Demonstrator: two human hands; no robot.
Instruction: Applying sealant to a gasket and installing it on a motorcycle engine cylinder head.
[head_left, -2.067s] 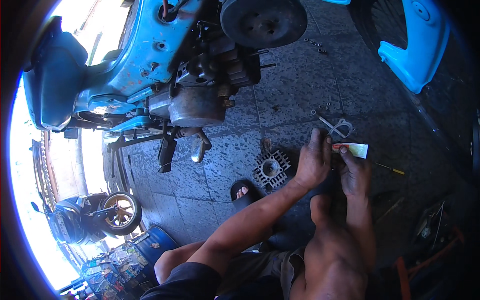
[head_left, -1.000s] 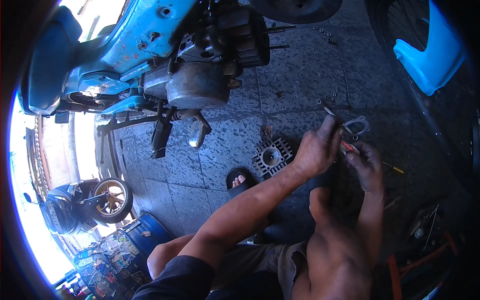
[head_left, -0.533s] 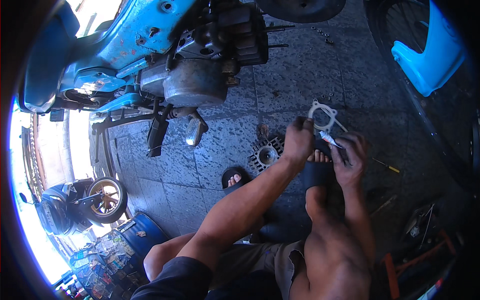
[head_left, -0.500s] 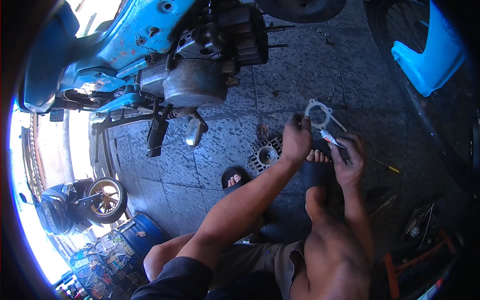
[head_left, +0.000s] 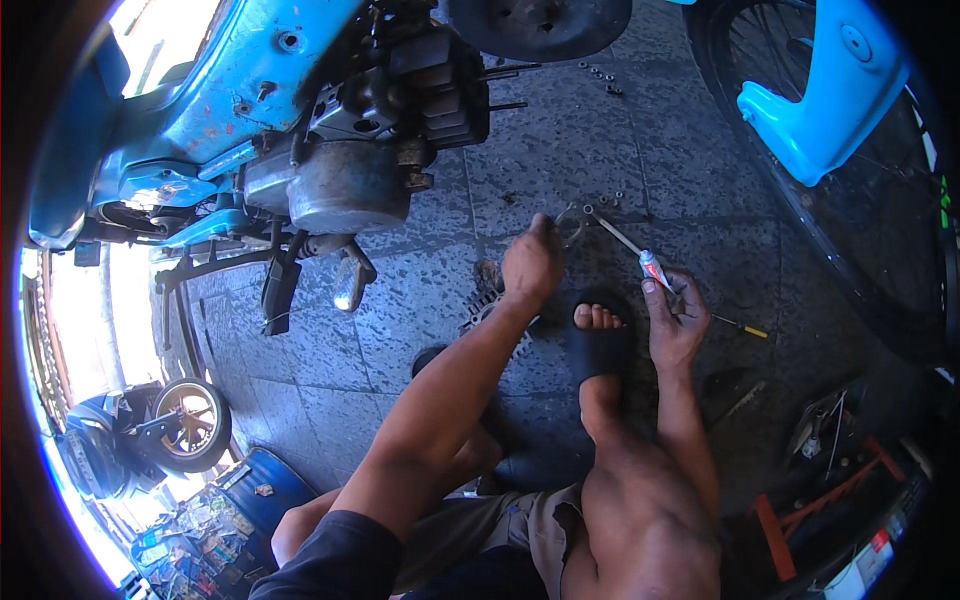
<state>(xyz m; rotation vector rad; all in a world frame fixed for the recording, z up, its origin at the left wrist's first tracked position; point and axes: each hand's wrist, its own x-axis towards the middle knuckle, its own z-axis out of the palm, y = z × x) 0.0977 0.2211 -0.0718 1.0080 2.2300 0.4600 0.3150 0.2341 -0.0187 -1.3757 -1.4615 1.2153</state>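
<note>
My left hand (head_left: 533, 262) is closed on a thin pale ring-shaped gasket (head_left: 577, 237), tilted so that only part of its outline shows. To its right, my right hand (head_left: 680, 318) grips a small white and red squeeze tube (head_left: 652, 268), nozzle end pointing up and away from me. A ring-ended wrench (head_left: 617, 231) lies on the floor beyond the tube, partly covered by it. Below my left wrist sits a finned metal cylinder block (head_left: 473, 313), mostly hidden by my forearm.
A blue motorcycle frame with its engine (head_left: 350, 185) fills the upper left. Several nuts (head_left: 605, 80) lie on the tiled floor. Beside my right hand is a yellow-handled screwdriver (head_left: 752, 331). A wheel (head_left: 705, 50) and blue fairing (head_left: 835, 95) stand at the right.
My left hand has moved left, away from the tube, and the gasket has turned from nearly face-on to tilted. The right hand still holds the tube. The whole view has shifted slightly.
</note>
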